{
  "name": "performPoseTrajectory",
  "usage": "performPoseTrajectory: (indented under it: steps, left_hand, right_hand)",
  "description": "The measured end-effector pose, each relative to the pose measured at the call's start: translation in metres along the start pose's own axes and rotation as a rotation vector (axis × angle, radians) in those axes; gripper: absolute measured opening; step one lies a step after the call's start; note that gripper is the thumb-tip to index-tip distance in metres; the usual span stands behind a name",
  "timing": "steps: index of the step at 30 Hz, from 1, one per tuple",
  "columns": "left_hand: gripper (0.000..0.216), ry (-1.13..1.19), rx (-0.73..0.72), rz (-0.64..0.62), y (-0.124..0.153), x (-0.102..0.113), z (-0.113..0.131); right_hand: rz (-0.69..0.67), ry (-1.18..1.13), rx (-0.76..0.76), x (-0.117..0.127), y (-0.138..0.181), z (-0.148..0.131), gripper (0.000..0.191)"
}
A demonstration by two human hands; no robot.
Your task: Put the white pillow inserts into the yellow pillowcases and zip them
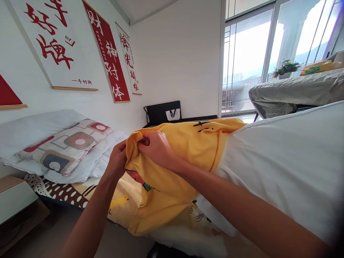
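Note:
A yellow printed duvet cover (185,143) stretches across the middle of the view, above the bed. My left hand (119,157) is closed on its left edge, fingers partly hidden behind the cloth. Close beside it, my right hand (156,147) grips a bunched fold of the same edge, its fingers curled in. Folds of the cover hang down below my hands, with a red and green print showing. A white quilt (285,154) lies against the cover's right end and spreads to the right; how the two are joined cannot be seen.
Under the cover is a bed with a patterned sheet (126,200). A patterned pillow (77,143) rests on white bedding at the left. A bedside cabinet (18,200) stands at lower left. A plastic-covered table (292,89) with a potted plant (287,68) is by the window.

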State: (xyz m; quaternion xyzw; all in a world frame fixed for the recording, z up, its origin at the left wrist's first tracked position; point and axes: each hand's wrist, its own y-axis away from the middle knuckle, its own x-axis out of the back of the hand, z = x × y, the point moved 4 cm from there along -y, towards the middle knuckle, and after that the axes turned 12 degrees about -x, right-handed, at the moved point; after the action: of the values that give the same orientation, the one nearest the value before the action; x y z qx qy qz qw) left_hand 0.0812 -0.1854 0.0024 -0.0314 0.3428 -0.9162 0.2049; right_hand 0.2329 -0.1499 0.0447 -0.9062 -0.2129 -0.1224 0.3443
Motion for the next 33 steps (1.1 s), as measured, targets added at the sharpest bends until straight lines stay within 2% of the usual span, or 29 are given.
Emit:
performPoseTrajectory:
  steps: [6,10,13,15,18,19,22,24,25,28,33]
  left_hand:
    - [0.022,0.097,0.054,0.021,-0.003,0.003,-0.003]
    - [0.022,0.243,0.122,-0.104,-0.001,-0.004,-0.002]
    - [0.023,0.318,0.140,-0.173,0.000,-0.010,0.004]
    - [0.026,0.360,0.145,-0.173,-0.001,-0.011,0.010]
    - [0.031,0.383,0.133,-0.133,-0.003,-0.004,0.017]
    - [0.032,0.379,0.123,-0.119,-0.005,-0.001,0.019]
    - [0.029,0.348,0.099,-0.086,-0.011,0.011,0.020]
    - [0.022,0.319,0.108,-0.063,-0.019,0.017,0.017]
    - [0.019,0.311,0.111,-0.052,-0.023,0.018,0.016]
    - [0.016,0.315,0.089,-0.029,-0.041,0.017,0.018]
    - [0.009,0.319,-0.028,0.003,-0.069,0.003,0.027]
  right_hand:
    - [-0.004,0.040,0.023,0.002,0.001,-0.005,0.016]
    - [-0.068,0.051,0.055,0.002,0.002,-0.006,0.013]
    - [-0.094,0.165,0.100,0.006,0.001,-0.006,0.008]
    - [-0.004,0.312,0.185,0.016,-0.001,-0.009,0.014]
    - [0.214,0.577,0.311,0.037,-0.007,-0.015,0.026]
    - [0.230,0.656,0.317,0.042,-0.010,-0.015,0.025]
    - [0.074,0.784,0.199,0.052,-0.020,-0.008,0.017]
    - [0.000,0.785,0.096,0.059,-0.024,-0.001,0.027]
    - [0.007,0.777,0.070,0.064,-0.026,0.001,0.030]
    - [0.116,0.787,0.072,0.084,-0.035,0.004,0.030]
    - [0.325,0.895,0.102,0.111,-0.055,0.001,0.032]
